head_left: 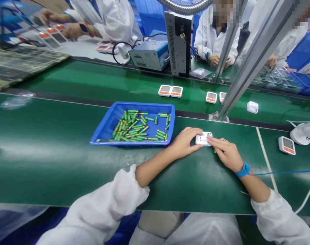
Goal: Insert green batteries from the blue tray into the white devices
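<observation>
A small white device [201, 139] lies back side up on the green bench, the same kind as the white and orange display units nearby. My left hand [186, 143] grips it from the left, thumb and fingers at its edges. The fingertips of my right hand [227, 153] press on a green battery [209, 135] at the device's right end. Below those fingers shows the yellow-green end of another battery [215, 150], mostly hidden by the hand. Left of my hands stands a blue tray [101, 137] with many loose green batteries [134, 127] in it.
A metal post [236, 92] rises from the bench just beyond my hands. Display units [170, 91] lie on the far green strip, and one unit [287, 145] stands at the right by a white device [304, 132]. A blue cord [282, 172] runs from my right wristband. Co-workers sit opposite.
</observation>
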